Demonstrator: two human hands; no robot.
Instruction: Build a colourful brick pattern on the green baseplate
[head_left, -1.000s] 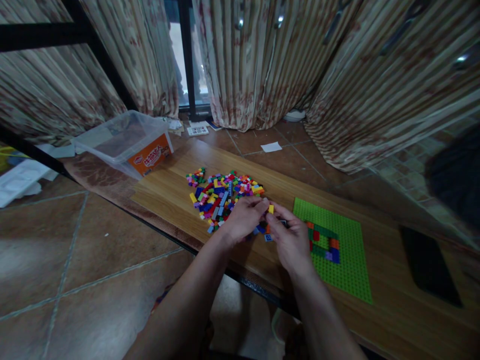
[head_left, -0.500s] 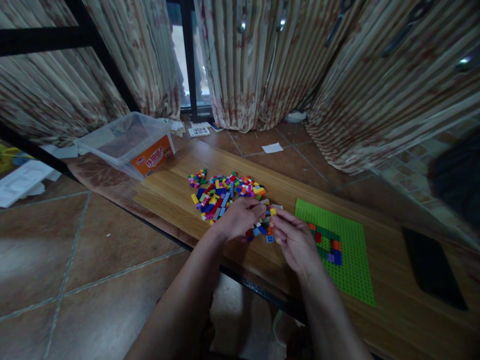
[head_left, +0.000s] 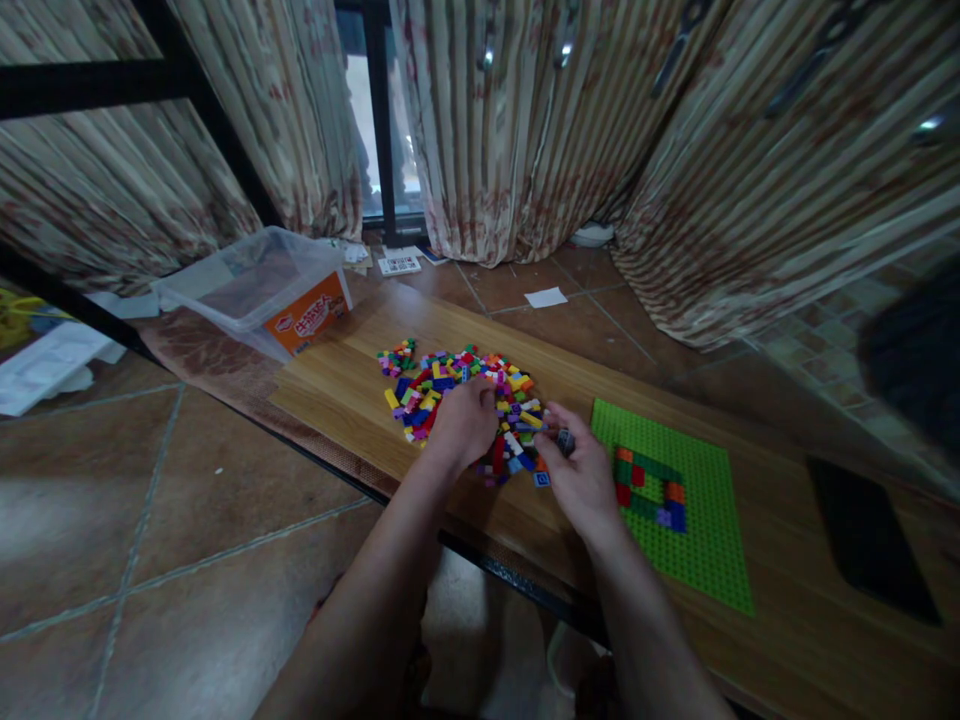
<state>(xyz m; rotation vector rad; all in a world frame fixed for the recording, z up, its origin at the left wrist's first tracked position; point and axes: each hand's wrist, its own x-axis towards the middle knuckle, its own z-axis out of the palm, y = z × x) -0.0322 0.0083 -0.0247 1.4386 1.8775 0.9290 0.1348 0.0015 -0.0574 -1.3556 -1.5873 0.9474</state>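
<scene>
My left hand (head_left: pixel 466 418) is over the pile of loose toy building bricks (head_left: pixel 517 440), its fingers bent down among them. Its fingertips are hidden, so what they pinch, if anything, cannot be made out. Beside the pile's right edge, my right hand (head_left: pixel 583 478) is curled around a dark grey brick (head_left: pixel 566 440) between thumb and fingers. A yellow brick (head_left: pixel 531 420) lies in the pile just left of the right fingertips. Right of that hand, a green baseplate (head_left: pixel 712 545) carries a rectangular outline of green, red, orange, blue and purple bricks (head_left: pixel 679 515).
The wooden board (head_left: pixel 420 310) bears everything. A clear plastic bin (head_left: pixel 225 300) with an orange label stands at its far left end. A small brick cluster (head_left: pixel 396 357) sits beyond the pile. At the right lies a black flat object (head_left: pixel 870 540). Curtains (head_left: pixel 495 130) hang behind.
My left hand has moved left and away from the right hand, down over the pile. The yellow brick has left my right fingers, and a dark grey brick now shows in that hand.
</scene>
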